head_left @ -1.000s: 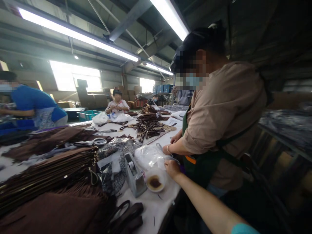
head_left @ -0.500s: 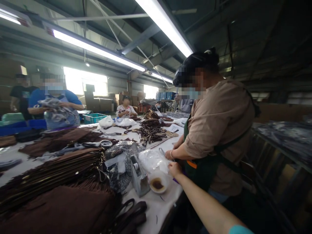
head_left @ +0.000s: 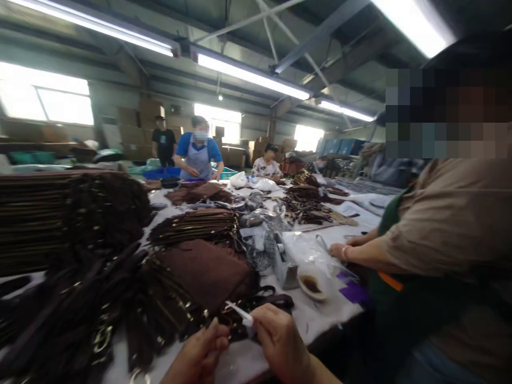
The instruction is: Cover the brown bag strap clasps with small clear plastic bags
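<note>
My right hand [head_left: 278, 338], at the lower middle, is closed on a thin white strip [head_left: 239, 312] that narrows to a point toward the upper left. Facing it, my left hand [head_left: 202, 349] has its fingers curled in and the thumb against them; whether anything small is between them is hidden. Just beyond both hands lies a pile of dark brown fabric bags [head_left: 208, 272] with straps and brass-coloured fittings. A white dish [head_left: 313, 288] of brown liquid sits past my right hand, beside a grey tape dispenser [head_left: 285, 266].
On the left rises a tall stack of brown bags [head_left: 32, 218], with loose straps [head_left: 100, 314] before it. Clear plastic bags [head_left: 306, 248] and a purple piece [head_left: 354, 290] lie near a co-worker [head_left: 452, 229] close on my right. Other people work across the table.
The view has swung left. My right hand has drawn back from the plastic bag by the co-worker and now holds a white strip. My left hand has come into view.
</note>
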Demonstrator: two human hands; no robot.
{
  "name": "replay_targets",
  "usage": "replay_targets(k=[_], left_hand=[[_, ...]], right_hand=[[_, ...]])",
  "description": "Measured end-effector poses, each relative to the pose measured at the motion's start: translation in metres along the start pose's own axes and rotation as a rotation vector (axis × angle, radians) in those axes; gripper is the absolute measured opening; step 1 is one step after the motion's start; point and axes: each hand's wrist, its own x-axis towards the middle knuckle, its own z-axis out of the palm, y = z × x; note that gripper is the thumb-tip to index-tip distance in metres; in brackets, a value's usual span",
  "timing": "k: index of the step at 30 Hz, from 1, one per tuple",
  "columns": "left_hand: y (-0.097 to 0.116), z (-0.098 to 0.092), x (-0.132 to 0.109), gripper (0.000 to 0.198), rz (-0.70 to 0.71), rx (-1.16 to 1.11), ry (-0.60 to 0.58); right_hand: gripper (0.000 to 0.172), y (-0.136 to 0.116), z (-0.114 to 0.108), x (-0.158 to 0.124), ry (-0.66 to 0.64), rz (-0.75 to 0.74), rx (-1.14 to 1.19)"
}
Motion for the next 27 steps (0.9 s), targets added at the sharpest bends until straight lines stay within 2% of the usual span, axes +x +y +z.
replay_targets(k=[2, 4, 6, 8, 10, 13, 15, 17, 19, 23, 27], left_hand=[[-0.002, -0.002, -0.001, 0.055, 0.005, -0.072, -0.06], [-0.003, -0.007, -0.004, 0.05, 0.028, -0.056, -0.024], [-0.004, -0.013, -0.006, 0.048, 0.056, 0.003, 0.025], [-0.006, -0.019, -0.009, 0.046, 0.06, 0.045, 0.038], [-0.008, -0.023, -0.009, 0.046, 0.05, 0.042, 0.034], [-0.009, -0.023, -0.008, 0.046, 0.038, 0.022, 0.004], [-0.01, -0.02, -0.007, 0.046, 0.036, 0.028, -0.024], [-0.01, -0.018, -0.007, 0.046, 0.03, 0.035, -0.039], [-0.009, -0.019, -0.008, 0.046, 0.021, -0.009, -0.029], [-0.003, -0.028, -0.015, 0.046, 0.031, -0.094, 0.035], [0.013, -0.036, -0.023, 0.043, 0.0, 0.092, 0.026]], right_hand=[[0.027, -0.022, 0.025, -0.005, -0.017, -0.17, -0.117], [0.027, -0.035, 0.04, -0.01, -0.007, -0.311, -0.225], [0.025, -0.04, 0.045, -0.014, -0.049, -0.382, -0.229], [0.021, -0.039, 0.043, -0.016, -0.129, -0.272, -0.101], [0.021, -0.034, 0.04, -0.011, -0.194, -0.001, 0.074], [0.039, -0.022, 0.045, 0.004, -0.287, 0.419, 0.274], [0.045, -0.017, 0.054, 0.015, -0.344, 0.576, 0.412], [0.038, -0.017, 0.061, 0.022, -0.329, 0.634, 0.543], [0.028, -0.02, 0.064, 0.025, -0.281, 0.629, 0.602], [0.019, -0.023, 0.059, 0.017, -0.21, 0.611, 0.538], [0.015, -0.021, 0.056, 0.004, -0.177, 0.59, 0.481]])
